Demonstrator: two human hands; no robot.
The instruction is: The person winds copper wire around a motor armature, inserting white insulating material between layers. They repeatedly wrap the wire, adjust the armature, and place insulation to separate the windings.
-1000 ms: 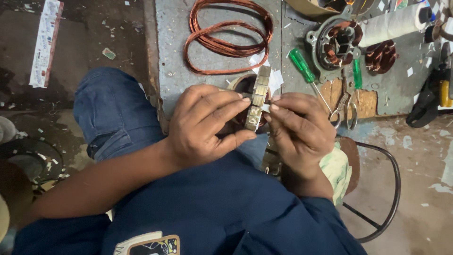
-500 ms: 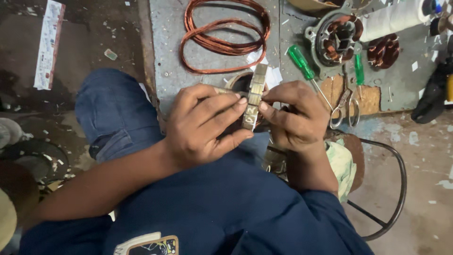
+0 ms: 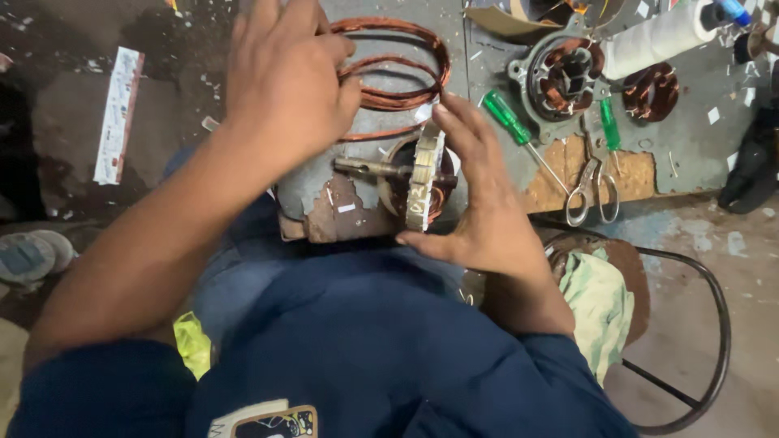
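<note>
Left hand (image 3: 284,81) lifted — onto copper coil (image 3: 398,73)

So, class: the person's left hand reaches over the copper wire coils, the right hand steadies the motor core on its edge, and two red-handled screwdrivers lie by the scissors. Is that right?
One detail is wrong: the screwdrivers have green handles, not red, as the head view shows. The left hand does reach over the copper wire coils, and the right hand steadies the motor core beside the scissors.
</note>
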